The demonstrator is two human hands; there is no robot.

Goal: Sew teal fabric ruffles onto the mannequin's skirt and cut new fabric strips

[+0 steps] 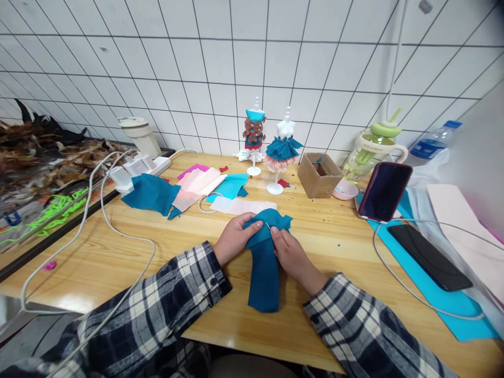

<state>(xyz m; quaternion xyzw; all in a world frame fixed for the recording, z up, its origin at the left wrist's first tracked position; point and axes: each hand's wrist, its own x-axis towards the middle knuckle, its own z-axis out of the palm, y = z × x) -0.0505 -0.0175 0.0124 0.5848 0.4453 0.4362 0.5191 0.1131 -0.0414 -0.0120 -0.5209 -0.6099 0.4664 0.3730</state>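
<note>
Gripping a teal strip [264, 278] over a wooden table's [331, 247] near middle with the left hand [236, 238], thumb in front, fingers partly hidden; pinching a thin pale tool [268, 226] in the right hand [290, 254], fingertips together, at the strip's upper part.

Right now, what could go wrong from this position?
1. Prick: the thin needle-like tool in the right hand sits close to the left hand's thumb; a slip might jab it.
2. Snag: a white cable crosses the left sleeve; an arm movement could drag it.
3. Crease: the pinched teal material could crumple.
</note>
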